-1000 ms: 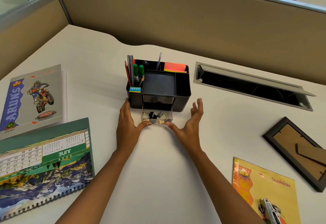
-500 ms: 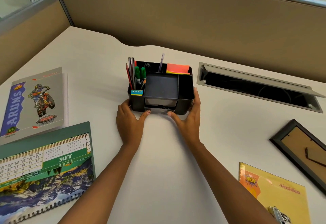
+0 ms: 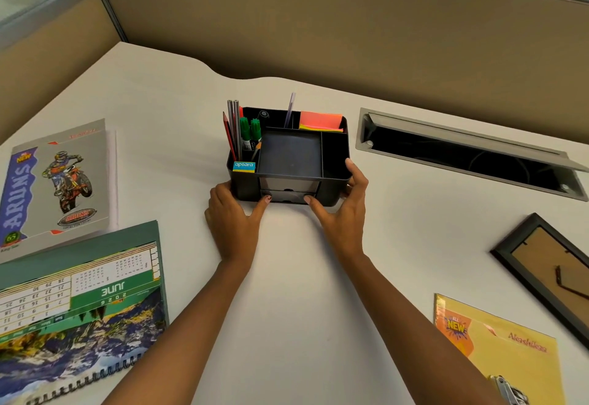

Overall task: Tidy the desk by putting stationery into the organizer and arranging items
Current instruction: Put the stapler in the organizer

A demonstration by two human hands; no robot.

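Observation:
A black desk organizer [image 3: 334, 156] stands mid-desk with pencils [image 3: 233, 127], green markers [image 3: 250, 132], an eraser box [image 3: 243, 166] and orange sticky notes [image 3: 318, 121] in its compartments. Its clear front drawer [image 3: 288, 194] is pushed in. My left hand [image 3: 232, 216] clasps the organizer's left front corner, thumb on the drawer front. My right hand [image 3: 344, 213] clasps the right front corner, thumb on the drawer and fingers up the right side.
A motorbike-cover notebook [image 3: 57, 181] and a green calendar [image 3: 79, 312] lie at the left. An open cable tray [image 3: 462, 152] is set into the desk at the right. A black picture frame [image 3: 548, 270], a yellow book [image 3: 503, 350] and a stapler [image 3: 510, 392] lie near right.
The clear drawer, pulled out a second ago, has been pushed fully into the organizer. Both hands moved forward and now hold the organizer's front corners.

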